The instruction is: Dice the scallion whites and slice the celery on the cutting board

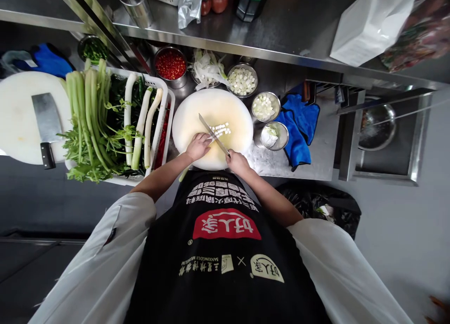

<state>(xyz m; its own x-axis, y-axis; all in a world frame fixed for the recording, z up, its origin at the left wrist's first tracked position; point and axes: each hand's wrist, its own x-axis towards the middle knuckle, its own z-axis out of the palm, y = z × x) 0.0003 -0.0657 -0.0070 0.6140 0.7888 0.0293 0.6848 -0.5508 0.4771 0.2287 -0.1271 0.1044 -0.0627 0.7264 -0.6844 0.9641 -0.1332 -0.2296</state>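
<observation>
A round white cutting board (190, 113) lies in front of me. My right hand (237, 162) is closed round the handle of a knife (207, 126), whose blade crosses the board towards the upper left. Small white cut pieces (222, 129) sit beside the blade, on its right. My left hand (198, 146) is closed with bent fingers on the board's lower left, holding a white stalk against it close to the blade. The stalk's green end (183, 173) hangs past the board's near edge.
Left stands a white basket (165, 86) of celery and scallions; beyond it, a cleaver (47, 117) on another board. Bowls of red chilies (170, 65) and chopped white pieces (242, 81) line the back. Blue gloves (298, 122) lie right. A steel shelf edge (225, 43) runs above.
</observation>
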